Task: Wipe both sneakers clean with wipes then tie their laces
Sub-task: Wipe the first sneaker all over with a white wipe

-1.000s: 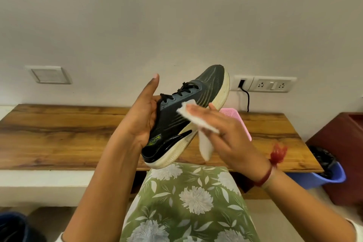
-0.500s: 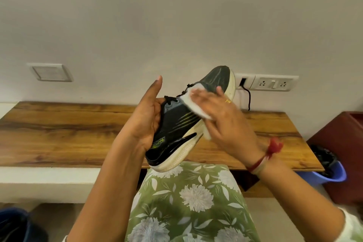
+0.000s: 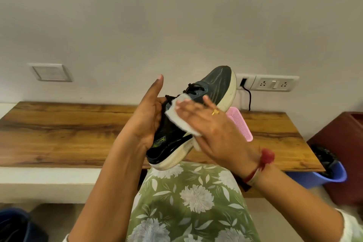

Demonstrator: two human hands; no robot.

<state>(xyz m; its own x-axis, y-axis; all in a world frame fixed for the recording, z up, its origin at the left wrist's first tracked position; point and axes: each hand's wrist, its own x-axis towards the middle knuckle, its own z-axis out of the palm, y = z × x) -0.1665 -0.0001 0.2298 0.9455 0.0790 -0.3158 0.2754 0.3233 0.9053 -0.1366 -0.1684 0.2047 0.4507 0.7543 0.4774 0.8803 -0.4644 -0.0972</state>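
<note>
Sneaker [image 3: 213, 87] midair, off table [image 3: 59, 129] — wipe [image 3: 177, 117] on side

1. We hold the sneaker [image 3: 216, 82] up before us, above our lap [image 3: 188, 198]; its toe tilts up toward the wall, its heel lowest and nearest us.
2. Our left hand [image 3: 147, 120] grips it from the left; our right hand [image 3: 216, 129] presses the wipe [image 3: 176, 118] against its right side.
3. Behind the sneaker the table [image 3: 59, 129] runs along the wall; a basket [image 3: 240, 124] sits on it, just right of the shoe.
4. On the wall above, a socket panel [image 3: 275, 84] lies right of the toe; a plate [image 3: 51, 72] lies far left.
5. A bin [image 3: 330, 173] stands on the floor at the table's right end, beside a cabinet [image 3: 343, 139]; a bucket [image 3: 13, 226] sits at our lower left.
</note>
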